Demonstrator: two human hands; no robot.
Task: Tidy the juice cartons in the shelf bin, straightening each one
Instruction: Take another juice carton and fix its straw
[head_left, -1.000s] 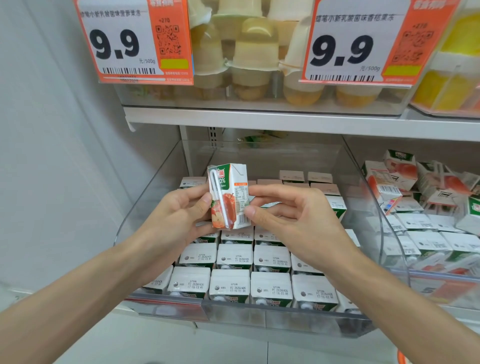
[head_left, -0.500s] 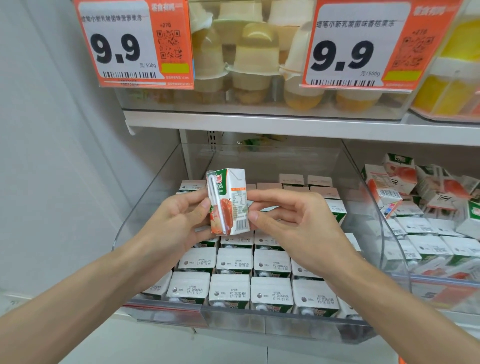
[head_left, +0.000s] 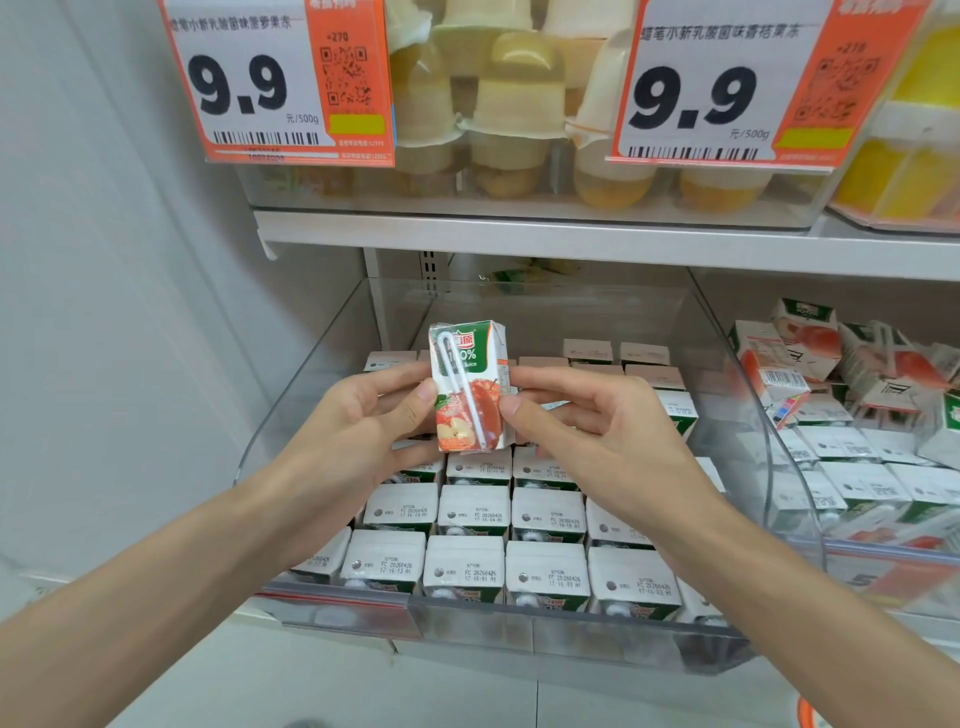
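A small juice carton, green on top with red apples and a white straw taped to its face, is held upright above the clear shelf bin. My left hand pinches its left edge between thumb and fingers. My right hand pinches its right edge the same way. Below, several cartons stand in neat rows in the bin, white tops with printed dates facing up. My hands hide some of the middle rows.
A second clear bin at the right holds several cartons lying jumbled at angles. The shelf above carries jelly cups behind two orange 9.9 price tags. A plain wall closes the left side.
Both hands have turned the carton about its upright axis, so its apple-and-straw front now faces me instead of the barcode side. It stays at about the same height above the bin.
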